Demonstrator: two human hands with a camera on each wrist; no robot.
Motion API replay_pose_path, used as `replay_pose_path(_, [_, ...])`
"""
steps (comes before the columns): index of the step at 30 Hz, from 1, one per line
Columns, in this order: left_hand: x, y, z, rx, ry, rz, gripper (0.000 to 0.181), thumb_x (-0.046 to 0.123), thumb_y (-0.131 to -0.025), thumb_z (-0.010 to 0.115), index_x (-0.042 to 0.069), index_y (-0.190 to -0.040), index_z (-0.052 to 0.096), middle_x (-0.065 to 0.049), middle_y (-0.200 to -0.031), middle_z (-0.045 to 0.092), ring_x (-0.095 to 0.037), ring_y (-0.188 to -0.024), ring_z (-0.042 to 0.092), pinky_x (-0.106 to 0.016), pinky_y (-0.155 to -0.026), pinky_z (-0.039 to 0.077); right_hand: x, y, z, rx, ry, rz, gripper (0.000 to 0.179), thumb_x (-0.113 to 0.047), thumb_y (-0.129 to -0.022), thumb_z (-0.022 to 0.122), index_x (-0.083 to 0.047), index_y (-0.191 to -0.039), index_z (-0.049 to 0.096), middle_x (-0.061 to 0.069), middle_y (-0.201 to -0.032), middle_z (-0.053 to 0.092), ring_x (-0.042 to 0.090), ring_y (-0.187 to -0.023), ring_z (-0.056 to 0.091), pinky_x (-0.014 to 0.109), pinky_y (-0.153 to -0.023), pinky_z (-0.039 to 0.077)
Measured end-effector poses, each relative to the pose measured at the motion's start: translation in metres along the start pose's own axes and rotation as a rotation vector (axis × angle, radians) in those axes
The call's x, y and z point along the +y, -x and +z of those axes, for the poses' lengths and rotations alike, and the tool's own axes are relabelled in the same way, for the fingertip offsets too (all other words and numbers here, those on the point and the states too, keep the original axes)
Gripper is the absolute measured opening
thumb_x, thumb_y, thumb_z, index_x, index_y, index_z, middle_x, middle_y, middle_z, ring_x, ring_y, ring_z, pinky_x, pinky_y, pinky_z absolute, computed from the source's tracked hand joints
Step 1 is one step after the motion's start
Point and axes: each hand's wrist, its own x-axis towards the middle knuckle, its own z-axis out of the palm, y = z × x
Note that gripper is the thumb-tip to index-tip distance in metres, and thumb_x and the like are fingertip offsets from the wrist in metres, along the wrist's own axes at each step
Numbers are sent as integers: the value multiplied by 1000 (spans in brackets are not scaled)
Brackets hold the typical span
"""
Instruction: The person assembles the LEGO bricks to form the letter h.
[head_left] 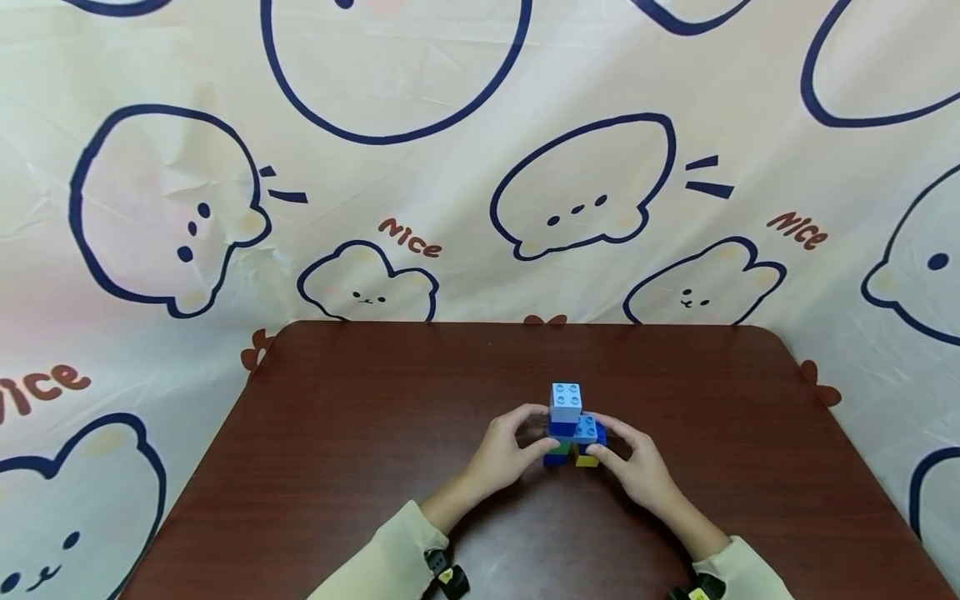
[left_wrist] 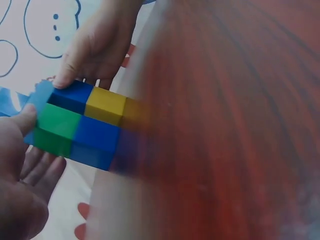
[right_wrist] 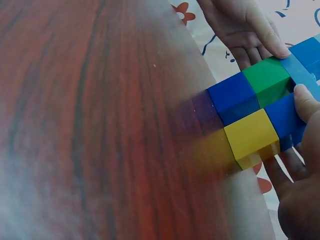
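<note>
Upright on the table stands a stack of toy building blocks (head_left: 566, 403). Its two legs are a green block (right_wrist: 267, 80) over a dark blue block (right_wrist: 240, 102), and a dark blue block (left_wrist: 73, 96) over a yellow block (left_wrist: 105, 105). A light blue block (head_left: 585, 430) bridges them, and a dark blue and a light blue block rise above the left side. My left hand (head_left: 498, 450) grips the stack from the left, thumb in front near the green block. From the right my right hand (head_left: 643, 467) holds it, thumb near the bridging block. Far-side fingers are partly hidden.
A dark brown wooden table (head_left: 360, 392) spreads under both hands, with a glossy surface that mirrors the blocks. Behind and beside it hangs a pale cloth (head_left: 465, 183) printed with cartoon animals. The stack is closer to the table's far edge than the sleeves are.
</note>
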Motion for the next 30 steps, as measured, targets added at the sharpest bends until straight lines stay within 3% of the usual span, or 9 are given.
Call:
replay_pose_path(5, [8, -5, -3, -25, -14, -22, 35, 12, -96, 72, 0, -128, 62, -14, -119, 69, -22, -106, 70, -29, -91, 56, -2, -3, -2, 0, 54, 0, 45, -12, -96, 71, -9, -140, 61, 8, -135, 65, 6, -122, 58, 13, -98, 43])
replay_pose_path(10, [11, -11, -3, 6, -38, -69, 37, 14, -98, 70, -1, -130, 62, -14, -117, 70, -21, -104, 70, -25, -88, 56, -1, -7, -2, -42, 105, 26, 50, -19, -103, 63, -11, -151, 50, 7, -146, 57, 19, -131, 54, 16, -102, 40])
replay_pose_path(15, [9, -19, -3, 53, -52, -82, 38, 15, -98, 71, -3, -130, 62, -15, -115, 70, -25, -103, 70, -26, -86, 57, 1, -13, 0, -76, 125, 45, 53, -20, -107, 54, -10, -157, 39, 15, -153, 48, 33, -133, 53, 46, -104, 48])
replay_pose_path(18, [9, -22, -5, 61, -71, -90, 40, 16, -97, 71, -4, -131, 62, -16, -115, 69, -26, -103, 69, -28, -86, 58, 3, -14, 1, -55, 135, 45, 51, -19, -107, 55, -12, -155, 42, 16, -150, 51, 35, -134, 52, 59, -104, 43])
replay_pose_path(25, [7, -23, -7, 86, -99, -122, 45, 14, -95, 74, -3, -134, 61, -14, -112, 67, -25, -101, 68, -29, -83, 58, 2, -19, 2, 36, 199, 0, 46, -14, -101, 65, -11, -146, 56, 12, -129, 61, 30, -120, 58, 60, -102, 46])
replay_pose_path(30, [6, -22, -5, 128, -71, -178, 50, 14, -94, 75, 0, -139, 58, -12, -112, 71, -21, -95, 72, -27, -80, 59, 1, -20, 5, 37, 178, 72, 44, -15, -101, 66, -9, -143, 59, 14, -128, 64, 34, -122, 58, 61, -100, 47])
